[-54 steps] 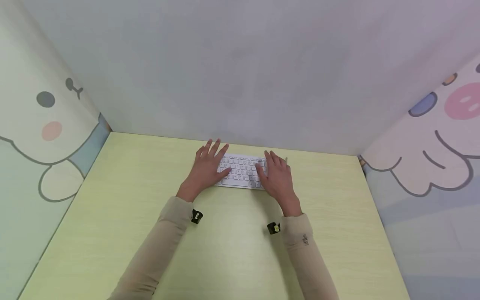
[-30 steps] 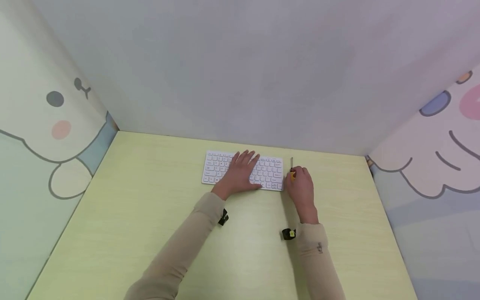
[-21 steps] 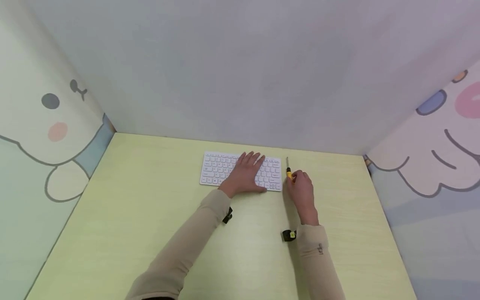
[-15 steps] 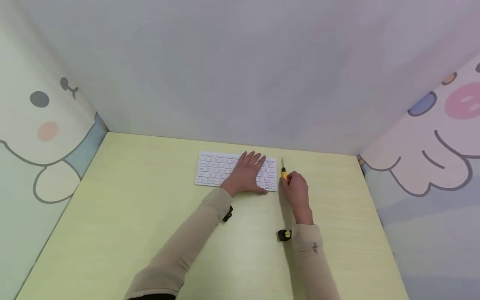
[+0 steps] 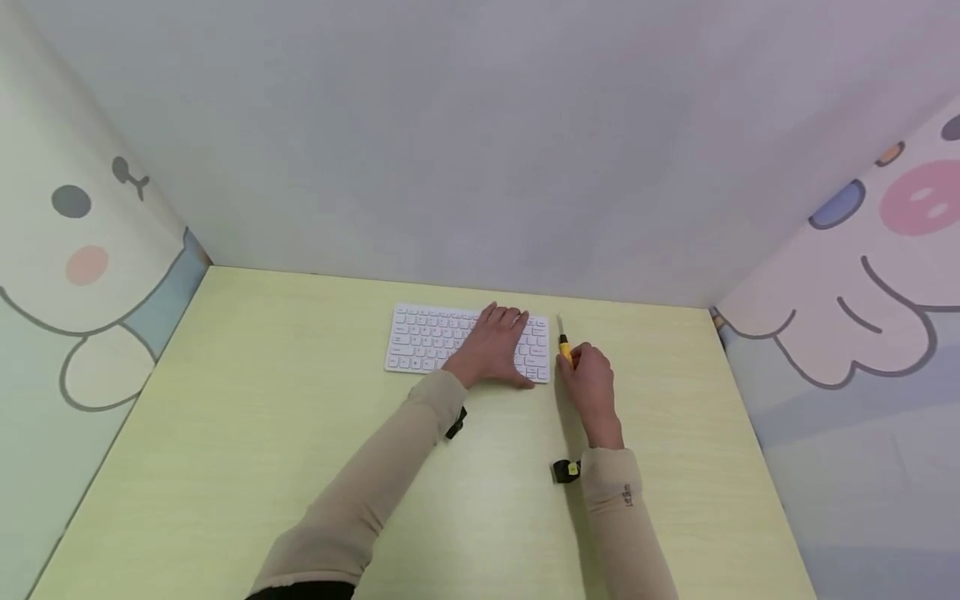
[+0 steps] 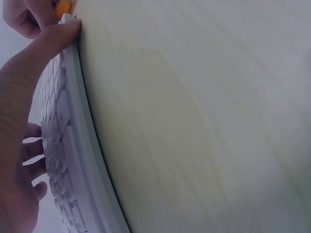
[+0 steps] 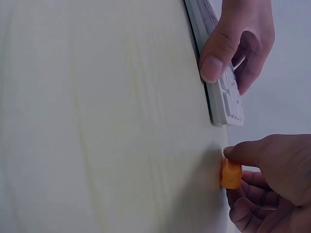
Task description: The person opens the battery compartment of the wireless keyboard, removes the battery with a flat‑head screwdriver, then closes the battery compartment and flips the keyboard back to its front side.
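A small white keyboard (image 5: 423,342) lies on the table near the back wall. My left hand (image 5: 491,346) spans its right half, thumb at the front edge and fingertips bent at the back edge. In the right wrist view that thumb (image 7: 214,68) presses the front edge near the corner. Beside the keyboard's right end, my right hand (image 5: 590,379) pinches the yellow handle of a screwdriver (image 5: 565,346). Its thin metal shaft points at the wall, leaning slightly left. The right wrist view shows the orange-yellow handle end (image 7: 232,174) between thumb and fingers.
The pale yellow table (image 5: 300,417) meets a grey wall (image 5: 465,167) just behind the keyboard. Cartoon-printed side walls (image 5: 90,242) flank it. Small black wrist cameras (image 5: 566,471) hang at both cuffs.
The left hand has shifted from the keyboard's left end to its right half, fingers more bent now. The right hand left the keyboard, took the screwdriver, and brought it slightly closer to the keyboard.
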The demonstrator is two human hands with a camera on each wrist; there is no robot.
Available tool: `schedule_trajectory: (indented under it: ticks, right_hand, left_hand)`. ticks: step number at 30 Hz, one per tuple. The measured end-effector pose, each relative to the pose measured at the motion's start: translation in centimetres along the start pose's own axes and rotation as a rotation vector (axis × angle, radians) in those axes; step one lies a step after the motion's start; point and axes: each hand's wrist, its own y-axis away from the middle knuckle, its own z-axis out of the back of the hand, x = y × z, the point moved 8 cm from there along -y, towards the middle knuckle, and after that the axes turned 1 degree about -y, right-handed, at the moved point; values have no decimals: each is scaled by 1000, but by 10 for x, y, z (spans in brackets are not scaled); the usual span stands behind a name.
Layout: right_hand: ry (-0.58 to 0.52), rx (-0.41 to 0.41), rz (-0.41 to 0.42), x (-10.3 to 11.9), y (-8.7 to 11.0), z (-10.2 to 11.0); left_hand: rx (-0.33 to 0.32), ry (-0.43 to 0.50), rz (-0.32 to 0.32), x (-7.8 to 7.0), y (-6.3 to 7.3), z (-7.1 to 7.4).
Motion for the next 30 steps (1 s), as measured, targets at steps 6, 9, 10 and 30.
schedule_trajectory:
  ticks: [6,9,10,30]
  right_hand:
    - [-15,-15,24,1,4,0]
    - [-10,-22,36,2,5,1]
    - [-6,-25,40,2,5,2]
    - [27,-23,48,7,4,8]
  left_hand:
    - [-5,-4,-15,3,3,3]
    - [-9,-5,-29,3,5,6]
    - [-12,-8,-35,3,6,8]
    - [-64,-23,-77,-1,15,69]
